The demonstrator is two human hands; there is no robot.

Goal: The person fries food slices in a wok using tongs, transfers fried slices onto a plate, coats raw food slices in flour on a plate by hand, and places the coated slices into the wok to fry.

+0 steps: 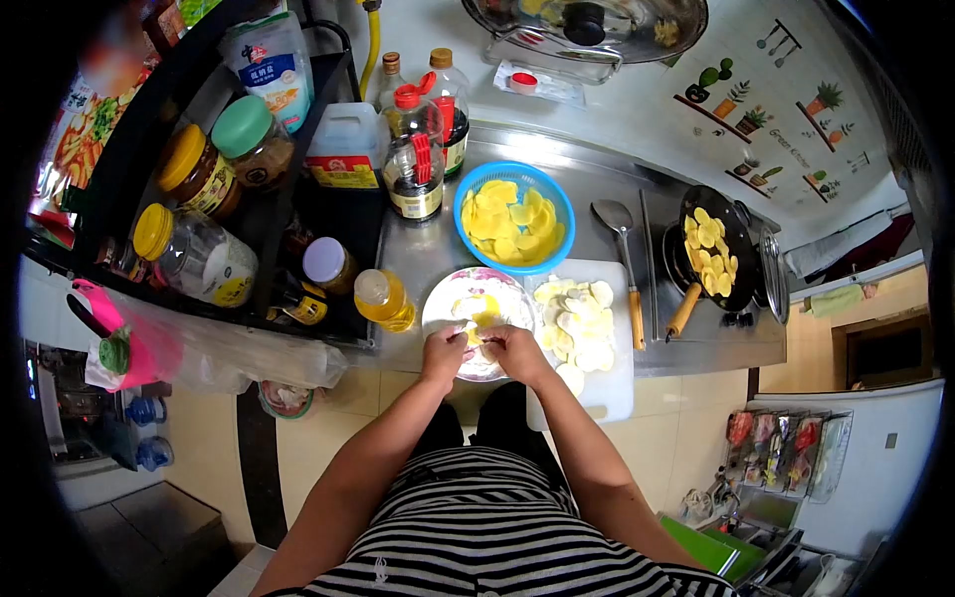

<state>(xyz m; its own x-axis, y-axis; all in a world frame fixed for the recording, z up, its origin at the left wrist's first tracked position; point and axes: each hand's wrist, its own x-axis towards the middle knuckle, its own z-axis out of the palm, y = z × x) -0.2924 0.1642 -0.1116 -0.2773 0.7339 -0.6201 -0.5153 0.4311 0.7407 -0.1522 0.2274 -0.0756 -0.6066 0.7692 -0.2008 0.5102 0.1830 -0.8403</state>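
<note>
Observing left hand (448, 355) and right hand (514, 352) with fingertips close together over plate (434, 316); cannot tell whether pinching anything. Judged partway: from plate, yellow slices (492, 214) in basket (524, 268) at 1 o'clock, also in pan (738, 229) between 2 and 3; pale slices (587, 328) on board (607, 393) at 3, probably remaining.

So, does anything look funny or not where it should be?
Yes, the white cutting board! Its near end sticks out past the front edge of the metal counter, over the floor. That looks odd because a bump there might tip it.
</note>
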